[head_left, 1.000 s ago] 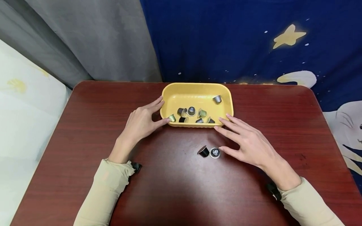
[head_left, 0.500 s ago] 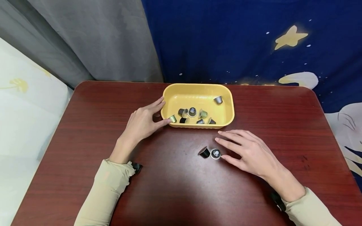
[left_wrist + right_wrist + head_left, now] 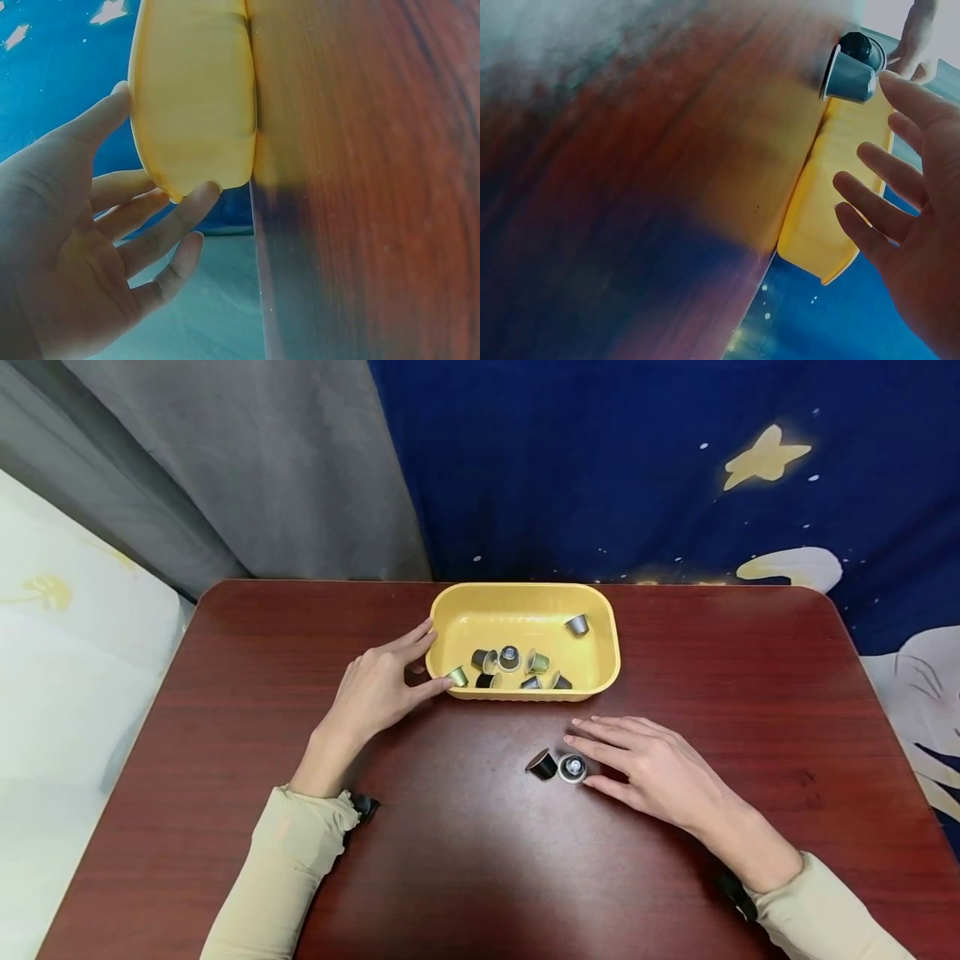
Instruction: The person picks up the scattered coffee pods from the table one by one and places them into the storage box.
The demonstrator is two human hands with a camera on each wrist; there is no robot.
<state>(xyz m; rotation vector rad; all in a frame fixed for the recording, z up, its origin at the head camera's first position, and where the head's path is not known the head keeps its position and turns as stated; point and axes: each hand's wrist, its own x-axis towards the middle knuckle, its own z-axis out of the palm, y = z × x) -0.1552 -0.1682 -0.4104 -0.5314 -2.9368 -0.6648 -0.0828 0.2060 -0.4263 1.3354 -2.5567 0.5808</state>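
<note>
A yellow plastic bin (image 3: 525,597) stands near the table's far edge, with several coffee capsules (image 3: 509,657) lying in it. My left hand (image 3: 378,689) rests against its left end, thumb along the front corner and fairly straight fingers at the side wall. Two capsules sit on the table before the bin: a dark one tipped on its side (image 3: 542,765) and a silver-rimmed one standing upright (image 3: 572,768). My right hand (image 3: 660,772) hovers beside the upright capsule, fingers spread and thumb tip at its edge; whether they touch is unclear. In the right wrist view this hand (image 3: 930,195) holds nothing.
The dark red wooden table (image 3: 450,877) extends to both sides and toward me. Behind it hang a grey curtain (image 3: 300,468) and a blue one with a star print (image 3: 570,468). A white patterned cloth (image 3: 60,693) covers the left side.
My right hand has drawn back from the bin's front rim toward the two capsules on the table, its fingers coming lower beside the upright one. The left hand stays at the bin.
</note>
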